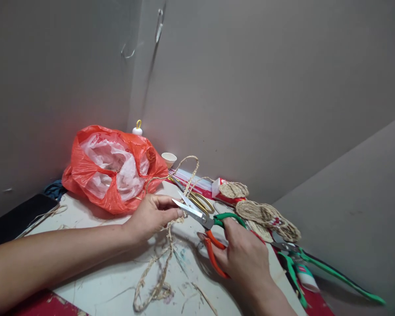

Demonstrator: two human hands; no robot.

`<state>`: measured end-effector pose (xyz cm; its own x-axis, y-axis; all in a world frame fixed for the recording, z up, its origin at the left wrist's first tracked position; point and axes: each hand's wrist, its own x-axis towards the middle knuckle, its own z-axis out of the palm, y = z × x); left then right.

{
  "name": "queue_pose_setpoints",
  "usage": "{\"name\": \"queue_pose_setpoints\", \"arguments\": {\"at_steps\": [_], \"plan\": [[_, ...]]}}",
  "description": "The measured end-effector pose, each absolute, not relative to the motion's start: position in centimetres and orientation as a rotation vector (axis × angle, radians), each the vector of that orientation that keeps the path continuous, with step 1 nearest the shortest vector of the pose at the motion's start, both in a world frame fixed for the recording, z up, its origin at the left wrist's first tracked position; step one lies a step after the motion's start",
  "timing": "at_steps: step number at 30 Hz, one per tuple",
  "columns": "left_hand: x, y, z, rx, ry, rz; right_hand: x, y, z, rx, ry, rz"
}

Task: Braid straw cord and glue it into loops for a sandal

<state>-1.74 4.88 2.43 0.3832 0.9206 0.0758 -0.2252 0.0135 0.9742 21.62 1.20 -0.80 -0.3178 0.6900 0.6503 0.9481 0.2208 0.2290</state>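
My left hand (pixel 153 216) pinches a braided straw cord (pixel 167 245) between thumb and fingers. One length of the cord loops up above the hand, and the rest trails down in a loose coil on the board. In my right hand (pixel 245 252) is a pair of scissors (pixel 197 213) with one green and one orange handle. The blades are parted and point left, their tips close to my left fingertips and the cord. Behind them lies a second pair of scissors with gold handles (pixel 202 202).
A red plastic bag (pixel 113 206) with white plastic inside stands back left, a paper cup (pixel 169 159) beside it. Coiled straw soles (pixel 260 213) and green-handled cutters (pixel 340 274) lie right. Straw scraps litter the white board (pixel 108 272). Grey walls rise behind.
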Motion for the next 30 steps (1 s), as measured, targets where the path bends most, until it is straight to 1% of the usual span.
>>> {"name": "queue_pose_setpoints", "arguments": {"at_steps": [5, 17, 25, 30], "plan": [[-1.78, 4.8, 2.75, 1.218, 0.729, 1.041, 21.46, 1.24, -0.63, -1.533, -2.077, -0.868], [-1.92, 4.75, 2.19, 1.25, 0.732, 1.053, 21.72, 1.23, -1.12, -1.537, -2.035, -0.74], [-1.67, 4.78, 1.9, 1.185, 0.745, 1.111, 21.54, 1.17, -1.21, -1.461, -2.008, -0.819], [-1.66, 4.68, 2.08, 1.186, 0.768, 1.115, 21.39, 0.99, -0.82, -1.54, -2.023, -0.851]]}}
